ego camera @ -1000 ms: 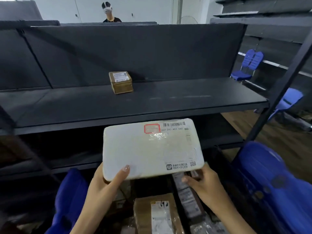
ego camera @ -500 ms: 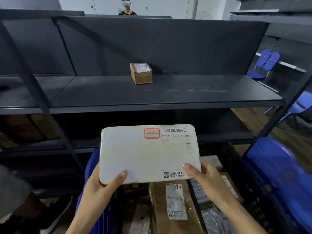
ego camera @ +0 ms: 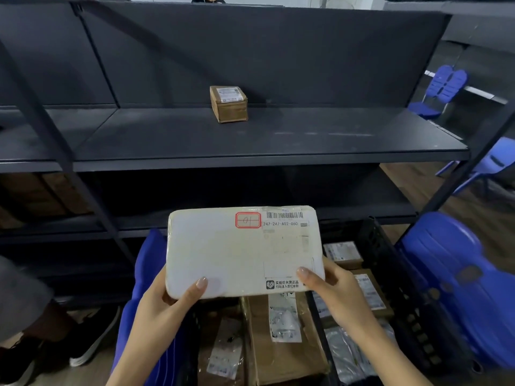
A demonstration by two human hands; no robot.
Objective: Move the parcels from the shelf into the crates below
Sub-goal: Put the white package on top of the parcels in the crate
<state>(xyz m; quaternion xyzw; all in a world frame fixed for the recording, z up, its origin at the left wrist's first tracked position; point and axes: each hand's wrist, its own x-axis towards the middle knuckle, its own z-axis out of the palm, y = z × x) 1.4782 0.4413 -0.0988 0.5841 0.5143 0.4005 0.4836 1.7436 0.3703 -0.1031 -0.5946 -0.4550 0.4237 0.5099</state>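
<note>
Two hands are holding one flat white parcel [ego camera: 245, 252] level, label side up: L hand [ego camera: 164, 310] is gripping its near-left corner w/ thumb lying on top, R hand [ego camera: 337, 293] is pinching the near-right corner the same way. Parcel is hanging in front of the dark shelf [ego camera: 306, 140], above brown & grey parcels [ego camera: 278, 355] lying in the black crate [ego camera: 395, 288]. One small brown box [ego camera: 229, 104] is sitting on the shelf near the back wall, well apart from both hands.
</note>
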